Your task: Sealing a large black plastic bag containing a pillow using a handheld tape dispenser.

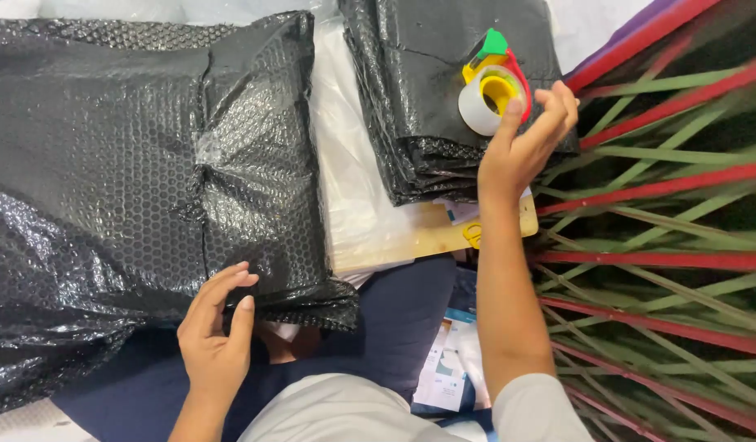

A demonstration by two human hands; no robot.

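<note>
A large parcel wrapped in black bubble wrap (pixel 108 180) lies across the left half of the view. My left hand (pixel 216 336) rests at its near edge, fingers bent and touching the wrap, holding nothing. My right hand (pixel 521 147) reaches forward with fingers spread, its fingertips at a tape dispenser (pixel 494 86) with a clear tape roll and yellow, green and red parts. The dispenser stands on a stack of folded black bubble-wrap bags (pixel 443 98). The hand touches the roll but does not grip it.
A white plastic sheet (pixel 353 188) lies between parcel and stack. A light wooden board (pixel 435 237) sits under the stack's near edge. A woven mat with red and green stripes (pixel 664 245) fills the right side. Printed papers (pixel 451 368) lie by my lap.
</note>
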